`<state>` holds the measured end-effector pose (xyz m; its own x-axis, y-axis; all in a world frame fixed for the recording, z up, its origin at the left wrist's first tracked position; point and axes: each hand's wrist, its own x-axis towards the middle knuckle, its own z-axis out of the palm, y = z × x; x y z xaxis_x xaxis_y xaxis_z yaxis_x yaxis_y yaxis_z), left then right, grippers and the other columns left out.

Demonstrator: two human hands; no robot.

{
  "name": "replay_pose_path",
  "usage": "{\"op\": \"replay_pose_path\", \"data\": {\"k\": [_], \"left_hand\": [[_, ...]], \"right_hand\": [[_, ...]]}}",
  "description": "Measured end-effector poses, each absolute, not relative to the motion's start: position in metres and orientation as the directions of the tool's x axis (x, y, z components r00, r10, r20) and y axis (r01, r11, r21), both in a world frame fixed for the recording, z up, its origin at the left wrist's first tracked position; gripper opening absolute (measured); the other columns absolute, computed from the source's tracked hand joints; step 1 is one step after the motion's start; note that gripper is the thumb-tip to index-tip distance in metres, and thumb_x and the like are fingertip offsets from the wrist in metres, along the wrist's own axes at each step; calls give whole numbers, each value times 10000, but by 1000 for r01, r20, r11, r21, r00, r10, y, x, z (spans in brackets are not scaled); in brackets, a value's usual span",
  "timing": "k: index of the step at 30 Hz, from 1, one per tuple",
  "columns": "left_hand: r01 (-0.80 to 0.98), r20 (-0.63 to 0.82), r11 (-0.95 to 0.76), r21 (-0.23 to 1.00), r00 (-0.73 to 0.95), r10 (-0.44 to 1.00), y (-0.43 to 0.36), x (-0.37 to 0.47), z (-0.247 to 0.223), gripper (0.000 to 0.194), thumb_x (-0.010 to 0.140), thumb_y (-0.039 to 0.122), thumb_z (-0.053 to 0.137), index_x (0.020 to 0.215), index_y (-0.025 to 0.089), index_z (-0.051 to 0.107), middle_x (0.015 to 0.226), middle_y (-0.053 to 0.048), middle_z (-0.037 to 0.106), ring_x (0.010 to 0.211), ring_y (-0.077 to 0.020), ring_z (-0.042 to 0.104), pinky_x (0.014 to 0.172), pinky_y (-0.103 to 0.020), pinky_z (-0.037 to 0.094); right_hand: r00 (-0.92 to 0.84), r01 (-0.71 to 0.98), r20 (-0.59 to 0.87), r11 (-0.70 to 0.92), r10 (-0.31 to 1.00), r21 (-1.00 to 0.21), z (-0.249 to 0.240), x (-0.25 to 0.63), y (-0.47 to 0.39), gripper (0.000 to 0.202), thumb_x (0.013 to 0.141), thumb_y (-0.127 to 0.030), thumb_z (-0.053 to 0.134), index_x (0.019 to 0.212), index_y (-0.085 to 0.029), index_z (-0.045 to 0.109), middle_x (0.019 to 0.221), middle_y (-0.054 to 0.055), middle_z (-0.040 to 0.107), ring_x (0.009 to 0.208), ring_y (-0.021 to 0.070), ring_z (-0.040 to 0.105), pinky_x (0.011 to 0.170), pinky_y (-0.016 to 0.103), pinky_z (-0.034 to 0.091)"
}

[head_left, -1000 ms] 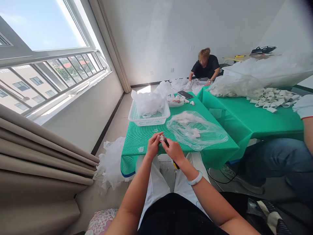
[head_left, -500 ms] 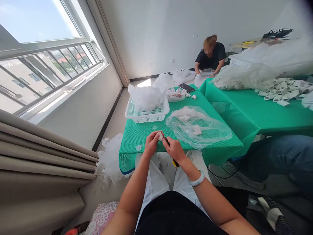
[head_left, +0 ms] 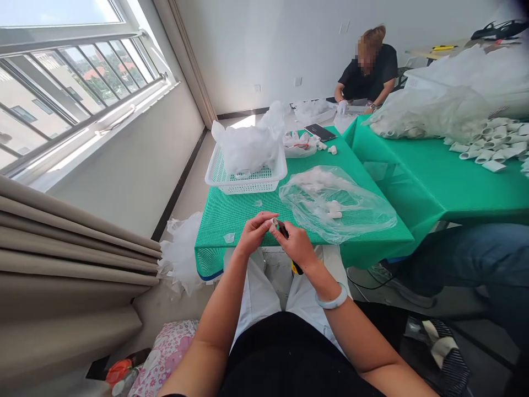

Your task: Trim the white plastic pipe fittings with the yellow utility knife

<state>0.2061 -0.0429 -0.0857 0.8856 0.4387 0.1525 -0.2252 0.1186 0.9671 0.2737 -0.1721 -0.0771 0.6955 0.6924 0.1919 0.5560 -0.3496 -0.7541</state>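
Hands barely shifting since prev frame; L hand (head_left: 253, 236) pinching small white fitting (head_left: 274, 221) at desk (head_left: 231, 215) near edge, R hand (head_left: 295, 246) gripping dark tool (head_left: 289, 248). Bag (head_left: 336, 204) w/ few fittings left; mid-batch probably.

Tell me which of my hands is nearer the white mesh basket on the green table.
Left. The left hand sits just below the white mesh basket, toward its side of the table; the right hand is farther right, beside the clear plastic bag.
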Motion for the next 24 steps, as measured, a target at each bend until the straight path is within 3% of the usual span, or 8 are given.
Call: {"op": "replay_pose_path", "data": {"k": [7, 19, 24], "left_hand": [[-263, 192, 92, 961, 865, 464, -42, 208, -89, 219, 721, 341, 706, 883, 197, 737, 911, -61, 590, 903, -166, 534, 795, -276, 431], [-294, 245, 20, 956, 832, 499, -42, 209, -94, 189, 731, 318, 697, 875, 201, 731, 923, -58, 641, 888, -169, 575, 789, -285, 453], [-278, 184, 114, 954, 839, 512, -44, 209, -93, 229, 706, 341, 717, 878, 189, 707, 853, -35, 663, 801, -147, 591, 764, -278, 460]], "right_hand": [[702, 604, 194, -428, 685, -672, -82, 269, -170, 454, 909, -551, 281, 672, -212, 468, 565, 29, 554, 504, 151, 494, 498, 256, 239], [727, 607, 219, -459, 651, -649, -85, 265, -165, 457, 924, -514, 253, 673, -207, 480, 595, 51, 587, 506, 159, 506, 506, 271, 232], [750, 573, 212, -454, 626, -682, -84, 266, -165, 476, 918, -543, 242, 674, -212, 482, 567, 38, 573, 491, 156, 505, 500, 262, 251]]}}
